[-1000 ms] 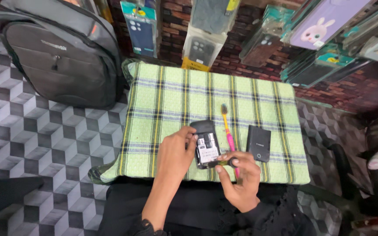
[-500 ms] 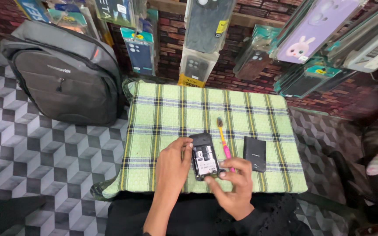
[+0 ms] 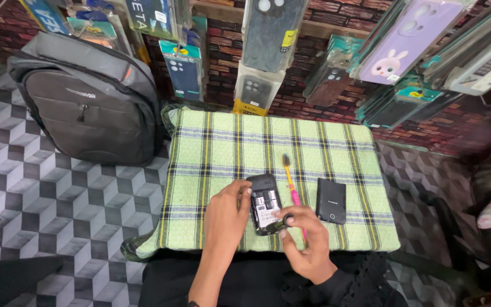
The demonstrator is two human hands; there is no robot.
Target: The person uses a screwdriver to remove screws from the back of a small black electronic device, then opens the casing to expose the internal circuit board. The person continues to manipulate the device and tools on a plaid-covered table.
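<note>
Phone [image 3: 264, 203], small and black with its back cover off and the inner compartment showing, lies on the near part of a green plaid cloth [image 3: 223, 148], toward the middle. Left hand [image 3: 227, 219] lies against the phone's left edge, fingers curled onto that side, steadying it rather than lifting it. Right hand [image 3: 305, 245] comes in from the near right; its thumb and forefinger are pinched together at the phone's lower right corner, on a small dark piece that is too small to make out.

Just right of the phone, a toothbrush [image 3: 291, 187] with an orange head and pink handle lies lengthwise on the cloth, its handle end running under the right hand. Further right, apart from the brush, a flat black back cover [image 3: 331, 200] rests on the cloth.

Left of the cloth a grey backpack [image 3: 89, 108] leans on a floor tiled in a grey cube pattern [image 3: 41, 210]. Above, packaged phone cases [image 3: 271, 34] hang in rows before a brick wall [image 3: 336, 17], one of them lilac with a rabbit picture [image 3: 407, 40]
</note>
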